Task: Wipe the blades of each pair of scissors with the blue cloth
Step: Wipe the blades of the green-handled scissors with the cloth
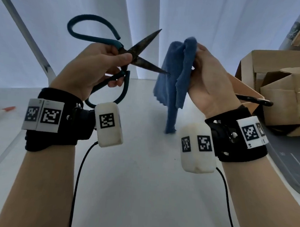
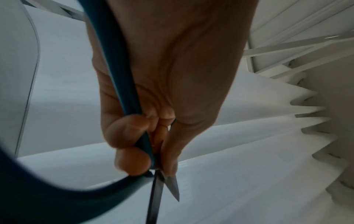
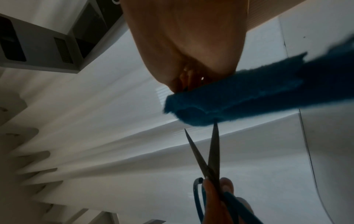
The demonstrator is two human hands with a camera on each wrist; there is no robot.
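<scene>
Hanging in soft, fuzzy folds, the blue terry cloth [image 1: 172, 74] is pinched at its top by the right hand [image 1: 212, 78], raised above the white tabletop [image 1: 132, 182]. The left hand [image 1: 89, 65] curls its fingers [image 1: 122, 57] round the teal-looped scissors with dark, tarnished metal blades [image 1: 142, 60], spread apart, the lower tip touching the cloth.

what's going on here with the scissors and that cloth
A person is cleaning scissors. The left hand grips a pair of teal-handled scissors near the pivot, blades spread open and raised above the white table. The right hand holds up a blue cloth, which hangs down to the table. The tip of the lower blade meets the cloth, so a wipe looks about to start or underway. A dark handle shows behind the right wrist, next to cardboard boxes.
</scene>
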